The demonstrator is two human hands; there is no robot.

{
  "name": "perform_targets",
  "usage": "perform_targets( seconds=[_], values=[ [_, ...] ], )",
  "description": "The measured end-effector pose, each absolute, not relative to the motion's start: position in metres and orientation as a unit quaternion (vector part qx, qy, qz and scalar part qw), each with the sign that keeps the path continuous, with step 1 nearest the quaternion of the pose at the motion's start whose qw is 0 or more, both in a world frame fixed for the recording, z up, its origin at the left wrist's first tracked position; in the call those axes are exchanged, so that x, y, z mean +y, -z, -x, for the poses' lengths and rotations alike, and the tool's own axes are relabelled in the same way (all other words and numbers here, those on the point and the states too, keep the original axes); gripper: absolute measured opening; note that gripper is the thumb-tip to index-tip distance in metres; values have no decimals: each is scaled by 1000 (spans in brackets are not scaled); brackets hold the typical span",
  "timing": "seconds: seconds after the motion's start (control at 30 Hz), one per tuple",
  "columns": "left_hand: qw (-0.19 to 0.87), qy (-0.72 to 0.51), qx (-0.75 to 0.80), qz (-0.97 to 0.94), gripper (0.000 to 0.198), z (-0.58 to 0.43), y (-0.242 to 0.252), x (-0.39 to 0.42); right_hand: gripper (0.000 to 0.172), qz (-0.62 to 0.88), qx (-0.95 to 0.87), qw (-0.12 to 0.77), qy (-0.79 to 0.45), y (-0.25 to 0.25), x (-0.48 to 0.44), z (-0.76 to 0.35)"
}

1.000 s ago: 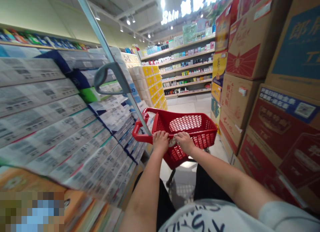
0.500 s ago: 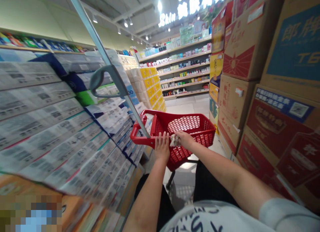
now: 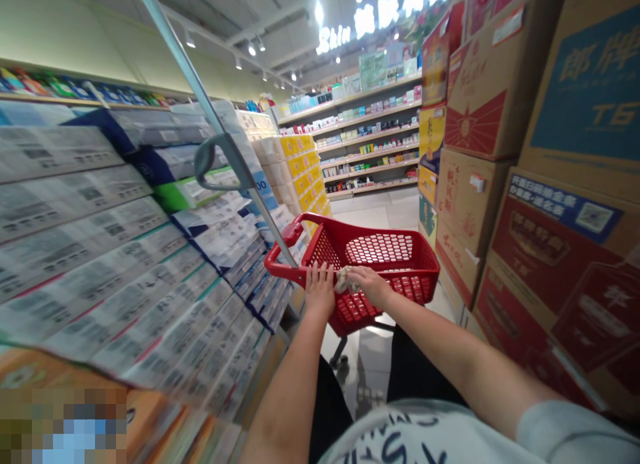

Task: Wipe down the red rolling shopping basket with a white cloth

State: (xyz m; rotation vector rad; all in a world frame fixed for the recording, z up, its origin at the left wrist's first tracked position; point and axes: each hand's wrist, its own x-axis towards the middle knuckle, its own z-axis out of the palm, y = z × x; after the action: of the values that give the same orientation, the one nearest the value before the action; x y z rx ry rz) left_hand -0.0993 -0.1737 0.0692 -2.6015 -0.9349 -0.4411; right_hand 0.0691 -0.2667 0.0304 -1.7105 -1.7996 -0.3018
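Note:
A red plastic shopping cart (image 3: 380, 247) with perforated basket walls stands in front of me, its handle end to the left. My left hand (image 3: 320, 287) lies over the near rim by the handle, fingers bent across it and holding it. Just to its right, my right hand (image 3: 369, 283) is closed around a crumpled off-white cloth (image 3: 345, 281), which presses against the same rim. A grey metal pole (image 3: 175, 54) with a loop-shaped grip (image 3: 220, 164) rises from the handle end and leans up to the left.
Stacked packs in plastic wrap (image 3: 75, 244) crowd the left side. Tall piles of cardboard boxes (image 3: 477, 111) line the right. Yellow-and-white packs (image 3: 300, 164) stand beyond the cart, and shelves (image 3: 370, 141) of small goods cross the back. Tiled floor (image 3: 390, 214) lies between.
The cart has shifted a little to the right and turned slightly. My right hand and the cloth have slid a short way left along the rim, closer to my left hand.

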Motion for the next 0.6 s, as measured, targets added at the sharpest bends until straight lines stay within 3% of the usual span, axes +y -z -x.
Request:
perform_targets(
  seconds=[0.27,0.6],
  values=[
    [156,150,-391,894,46,91,-77,-178,28,581,-763,188,209,-1,-277,-65],
    [135,152,-355,913,53,105,-80,-174,23,598,-767,140,188,-24,-269,-54]
  ],
)
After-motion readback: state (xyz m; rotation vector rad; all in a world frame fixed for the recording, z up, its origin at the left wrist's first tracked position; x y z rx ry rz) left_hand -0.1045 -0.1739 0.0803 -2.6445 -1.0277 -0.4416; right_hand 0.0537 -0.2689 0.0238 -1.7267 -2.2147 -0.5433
